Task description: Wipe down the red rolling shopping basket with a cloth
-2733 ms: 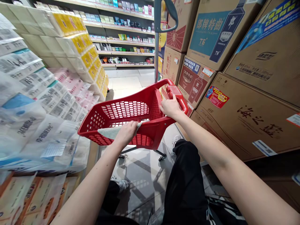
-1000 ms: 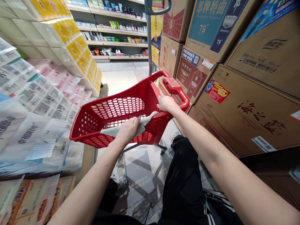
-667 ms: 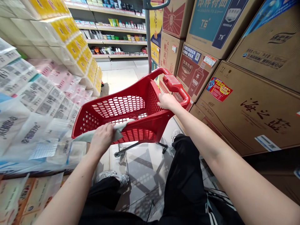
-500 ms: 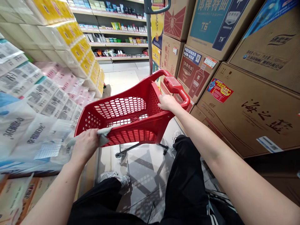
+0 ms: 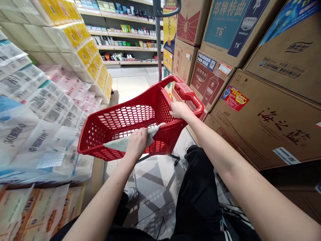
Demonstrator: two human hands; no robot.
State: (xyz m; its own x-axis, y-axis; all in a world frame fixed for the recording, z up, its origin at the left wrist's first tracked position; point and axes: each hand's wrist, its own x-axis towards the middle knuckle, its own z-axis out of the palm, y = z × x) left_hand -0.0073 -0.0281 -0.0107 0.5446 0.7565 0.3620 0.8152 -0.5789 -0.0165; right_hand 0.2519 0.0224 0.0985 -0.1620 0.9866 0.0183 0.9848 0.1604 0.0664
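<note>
A red plastic shopping cart [image 5: 100, 152] stands tilted in the aisle in front of me, its basket holding nothing I can see. My left hand [image 5: 136, 144] is closed on a pale grey-green cloth [image 5: 117, 144] and presses it on the cart's near rim. My right hand [image 5: 178, 110] grips the cart's right rim just below the red handle [image 5: 190, 95]. My black trouser legs and grey sneakers show below the cart.
Stacked packs of tissue paper [image 5: 37, 110] line the left side. Large cardboard cartons [image 5: 263, 113] are stacked along the right. A grey pole [image 5: 158, 43] rises behind the cart. Shelves of goods [image 5: 125, 36] close the far end of the tiled aisle [image 5: 127, 85].
My left hand slid the cloth left along the cart's near rim to its corner, then back right to the middle. My right hand stayed on the rim.
</note>
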